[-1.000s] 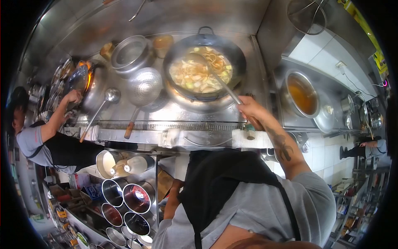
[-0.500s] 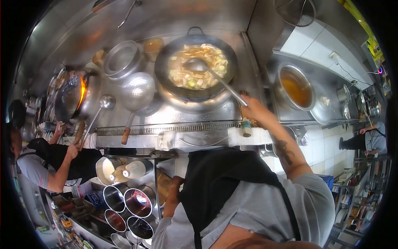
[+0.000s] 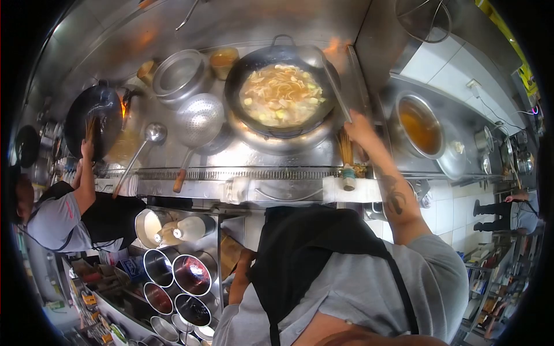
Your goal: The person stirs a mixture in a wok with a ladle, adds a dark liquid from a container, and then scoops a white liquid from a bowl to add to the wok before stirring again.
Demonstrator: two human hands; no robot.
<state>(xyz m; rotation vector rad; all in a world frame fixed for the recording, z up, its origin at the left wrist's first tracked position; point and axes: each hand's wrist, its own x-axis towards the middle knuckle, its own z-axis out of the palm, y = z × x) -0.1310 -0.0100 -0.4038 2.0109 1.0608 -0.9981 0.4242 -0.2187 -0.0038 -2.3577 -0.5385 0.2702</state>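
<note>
My right hand (image 3: pixel 360 129) is closed around the handle of a long metal ladle (image 3: pixel 336 91). The ladle's bowl is raised over the far right rim of a black wok (image 3: pixel 231 98), apart from the food. Inside the wok, noodles in broth (image 3: pixel 281 95) steam along with pale chunks. Down by my black apron hangs my left hand (image 3: pixel 247 258), beside a brown cardboard-like panel; its fingers are mostly hidden. Left of the wok lies a perforated strainer (image 3: pixel 199 118) with a wooden handle.
A metal pot of brown liquid (image 3: pixel 418 130) stands at the right. A bamboo brush (image 3: pixel 347 161) sits at the counter's front edge. To the left, a co-worker's hand (image 3: pixel 87 150) scrubs another wok (image 3: pixel 78 124) near a flame. Sauce pots (image 3: pixel 191 274) and bottles (image 3: pixel 193 229) are below left.
My right hand has lifted the ladle out of the noodles, up and right to the wok's far rim. The co-worker's wok has come down level, and their hand now holds a brush in it.
</note>
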